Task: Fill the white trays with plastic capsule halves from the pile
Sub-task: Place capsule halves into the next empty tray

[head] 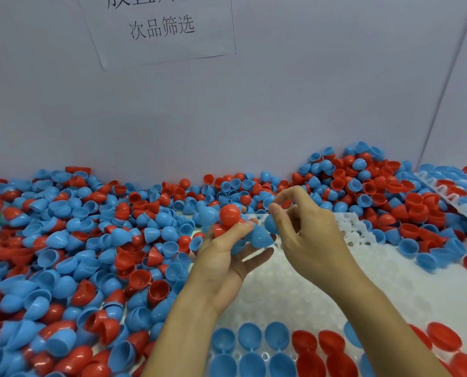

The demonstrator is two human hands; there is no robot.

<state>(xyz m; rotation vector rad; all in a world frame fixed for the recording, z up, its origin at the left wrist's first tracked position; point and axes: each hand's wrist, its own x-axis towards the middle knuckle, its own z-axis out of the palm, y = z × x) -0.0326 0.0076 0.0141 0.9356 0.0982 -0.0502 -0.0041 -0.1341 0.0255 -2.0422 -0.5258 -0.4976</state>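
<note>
A grey partition wall carrying a printed paper sign backs a workbench heaped with a pile of red and blue capsule halves that spreads from the left edge round to the far right. A white tray lies in front of the person, its nearest rows already seated with blue halves and red halves, while a second white tray sits tilted at far right, partly buried. Above the tray's far end, the left hand, palm up with fingers curled, cradles a clutch of halves, among them a red half and a blue half. The right hand pinches a blue piece between thumb and fingertips, just beside the left hand's load.
</note>
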